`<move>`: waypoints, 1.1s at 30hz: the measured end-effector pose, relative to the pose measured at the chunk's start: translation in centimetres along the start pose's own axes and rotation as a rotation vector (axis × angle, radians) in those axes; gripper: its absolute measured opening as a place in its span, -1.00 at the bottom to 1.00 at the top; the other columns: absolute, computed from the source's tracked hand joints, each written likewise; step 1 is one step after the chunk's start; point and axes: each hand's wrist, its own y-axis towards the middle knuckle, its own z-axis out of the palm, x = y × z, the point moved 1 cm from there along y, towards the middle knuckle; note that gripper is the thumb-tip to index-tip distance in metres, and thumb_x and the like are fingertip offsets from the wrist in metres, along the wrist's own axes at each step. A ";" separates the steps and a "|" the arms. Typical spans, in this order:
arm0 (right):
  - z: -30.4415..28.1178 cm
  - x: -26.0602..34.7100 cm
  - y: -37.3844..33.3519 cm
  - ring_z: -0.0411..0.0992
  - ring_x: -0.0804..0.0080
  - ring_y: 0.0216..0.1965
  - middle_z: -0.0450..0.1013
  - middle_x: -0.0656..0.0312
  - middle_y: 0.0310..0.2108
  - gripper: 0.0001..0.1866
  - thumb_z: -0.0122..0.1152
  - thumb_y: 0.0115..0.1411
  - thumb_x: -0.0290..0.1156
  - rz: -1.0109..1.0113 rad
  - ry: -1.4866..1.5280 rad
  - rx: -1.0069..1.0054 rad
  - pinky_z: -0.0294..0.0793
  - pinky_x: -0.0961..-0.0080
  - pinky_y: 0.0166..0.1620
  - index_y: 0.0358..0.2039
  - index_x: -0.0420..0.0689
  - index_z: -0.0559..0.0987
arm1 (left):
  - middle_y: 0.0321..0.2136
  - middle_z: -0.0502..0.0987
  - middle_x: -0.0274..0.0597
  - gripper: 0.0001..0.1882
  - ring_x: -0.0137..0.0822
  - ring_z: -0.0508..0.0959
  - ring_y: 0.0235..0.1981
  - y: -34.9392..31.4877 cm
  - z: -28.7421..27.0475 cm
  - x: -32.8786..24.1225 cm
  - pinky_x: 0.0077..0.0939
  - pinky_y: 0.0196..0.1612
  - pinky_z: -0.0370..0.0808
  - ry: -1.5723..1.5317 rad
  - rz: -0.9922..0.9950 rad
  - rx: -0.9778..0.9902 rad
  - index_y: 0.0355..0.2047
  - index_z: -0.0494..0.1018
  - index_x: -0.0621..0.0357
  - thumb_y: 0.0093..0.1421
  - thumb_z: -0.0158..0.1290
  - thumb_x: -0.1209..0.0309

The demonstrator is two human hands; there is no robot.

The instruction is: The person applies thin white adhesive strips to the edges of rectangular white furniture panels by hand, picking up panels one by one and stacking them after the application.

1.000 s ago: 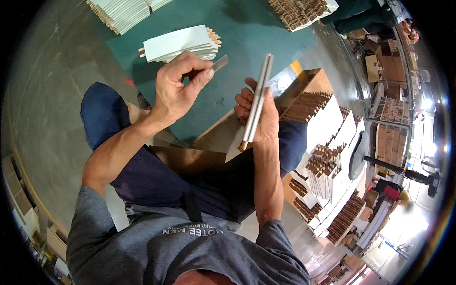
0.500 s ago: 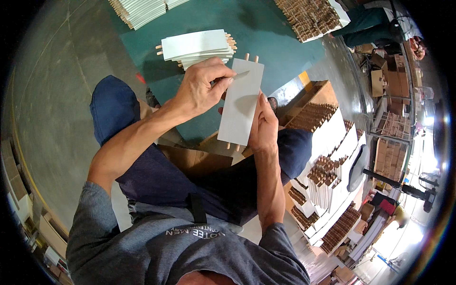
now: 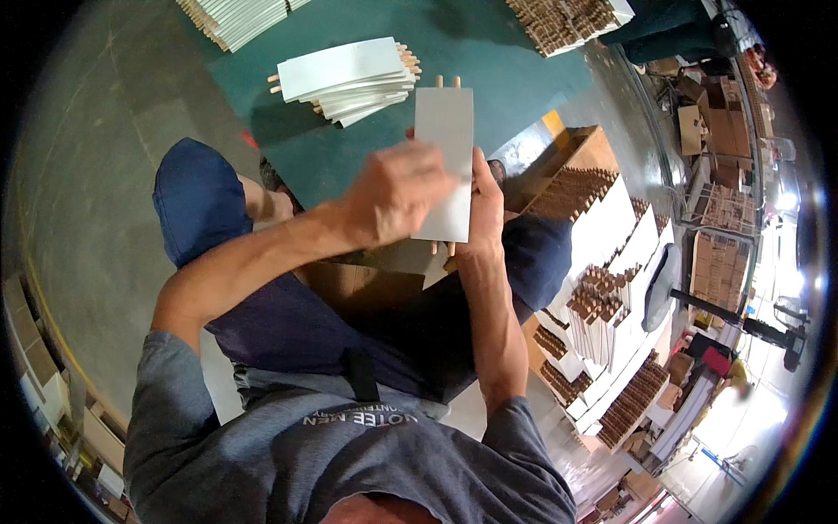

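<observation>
My right hand grips a flat white wooden board by its right edge. Two short round dowels stick out of each end of this board, which stands almost upright in the picture. Over its lower left part is my left hand, blurred by motion with its fingers closed. A small pointed blade showed in that hand a moment ago; the fingers now hide it. Beyond the hands, a stack of similar white boards with dowel ends lies fanned out on the green table.
More stacked boards lie at the far left, and another pile at the far right. Beside my right knee stands a large stack of doweled boards. A cardboard box is between my legs. A black fan-like stand is at the right.
My left hand has slid down the board toward me, and the blade has gone out of sight. The held board has moved slightly away from me and turned more upright.
</observation>
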 end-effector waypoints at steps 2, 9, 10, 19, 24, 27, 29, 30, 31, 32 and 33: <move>-2.8 0.3 0.3 0.48 0.27 -0.01 0.47 0.05 0.03 -0.52 -0.20 0.45 -0.12 0.037 0.087 0.247 0.53 0.41 0.00 0.15 -0.22 0.40 | -0.52 0.39 -0.20 -0.84 -0.25 0.46 -0.47 1.0 -0.5 2.0 -0.37 -0.46 0.45 0.059 -0.110 -0.069 -0.35 0.57 0.25 0.03 0.08 0.64; 0.4 0.5 -0.2 0.54 0.28 -0.19 0.52 0.07 -0.12 -0.49 -0.22 0.43 0.00 -0.058 -0.054 -0.041 0.60 0.35 -0.17 0.05 -0.17 0.46 | -0.50 0.41 -0.24 -0.77 -0.25 0.49 -0.46 -1.0 1.8 -1.5 -0.36 -0.45 0.53 0.004 0.088 0.032 -0.30 0.57 0.20 0.06 0.00 0.66; 0.4 0.6 -0.3 0.53 0.27 -0.16 0.51 0.06 -0.08 -0.50 -0.20 0.43 -0.04 -0.040 -0.011 -0.035 0.59 0.37 -0.15 0.08 -0.19 0.44 | -0.50 0.42 -0.23 -0.78 -0.26 0.50 -0.45 -1.0 1.8 -1.5 -0.35 -0.44 0.53 -0.018 0.067 0.045 -0.31 0.57 0.21 0.06 0.00 0.66; 0.2 1.1 -0.1 0.48 0.17 -0.14 0.46 -0.07 -0.05 -0.47 -0.16 0.36 -0.15 -0.164 -0.175 0.030 0.54 0.21 -0.12 0.18 -0.28 0.36 | -0.52 0.43 -0.21 -0.79 -0.22 0.51 -0.46 -2.2 1.6 -4.6 -0.34 -0.46 0.50 -0.208 0.202 0.150 -0.26 0.55 0.22 0.04 0.14 0.59; -1.4 2.1 0.2 0.41 0.17 -0.15 0.42 -0.09 -0.06 -0.41 -0.08 0.24 -0.15 -0.223 0.099 0.125 0.43 0.25 -0.05 0.14 -0.35 0.35 | -0.54 0.42 -0.25 -0.86 -0.30 0.49 -0.49 -1.1 -0.1 -4.7 -0.37 -0.47 0.49 -0.232 0.080 -0.049 -0.28 0.57 0.21 0.11 0.18 0.56; -1.4 1.4 0.5 0.45 0.22 -0.21 0.45 0.03 -0.15 -0.48 -0.12 0.32 -0.08 -0.302 -0.079 0.096 0.52 0.28 -0.15 0.09 -0.24 0.38 | -0.52 0.47 -0.22 -0.89 -0.30 0.51 -0.48 -0.1 -3.0 -2.7 -0.38 -0.42 0.45 -0.235 -0.112 -0.203 -0.31 0.58 0.24 0.12 0.21 0.57; -0.6 1.0 0.8 0.46 0.25 -0.24 0.44 0.08 -0.18 -0.52 -0.16 0.37 -0.05 -0.317 -0.130 -0.037 0.55 0.31 -0.20 0.06 -0.19 0.39 | -0.51 0.47 -0.20 -0.88 -0.27 0.51 -0.48 0.6 -4.7 -2.9 -0.37 -0.41 0.44 -0.271 -0.160 -0.245 -0.32 0.58 0.24 0.10 0.21 0.60; 0.4 0.3 0.9 0.46 0.26 -0.24 0.43 0.08 -0.18 -0.53 -0.18 0.39 -0.06 -0.307 -0.101 -0.146 0.55 0.33 -0.20 0.05 -0.18 0.39 | -0.51 0.47 -0.20 -0.88 -0.27 0.50 -0.48 0.3 -4.9 -2.7 -0.37 -0.41 0.44 -0.275 -0.162 -0.256 -0.32 0.58 0.23 0.09 0.21 0.60; 1.1 -0.3 1.1 0.45 0.27 -0.23 0.42 0.08 -0.18 -0.54 -0.20 0.41 -0.06 -0.297 -0.073 -0.255 0.55 0.34 -0.20 0.04 -0.18 0.39 | -0.51 0.47 -0.20 -0.87 -0.27 0.50 -0.48 0.1 -5.1 -2.5 -0.37 -0.40 0.44 -0.279 -0.163 -0.268 -0.32 0.58 0.23 0.08 0.21 0.61; 1.3 -0.6 1.3 0.44 0.30 -0.18 0.40 0.08 -0.16 -0.56 -0.28 0.45 -0.08 -0.226 -0.208 -0.244 0.55 0.37 -0.19 0.05 -0.17 0.36 | -0.50 0.47 -0.20 -0.86 -0.26 0.50 -0.48 0.0 -5.4 -2.4 -0.38 -0.41 0.44 -0.270 -0.153 -0.291 -0.32 0.58 0.22 0.07 0.21 0.62; -0.5 -0.6 1.9 0.44 0.32 -0.17 0.40 0.08 -0.16 -0.59 -0.34 0.48 -0.14 -0.206 -0.290 -0.203 0.56 0.37 -0.15 0.05 -0.17 0.36 | -0.50 0.47 -0.19 -0.86 -0.25 0.50 -0.47 0.1 -5.5 -2.7 -0.37 -0.42 0.43 -0.273 -0.135 -0.315 -0.33 0.58 0.23 0.06 0.21 0.62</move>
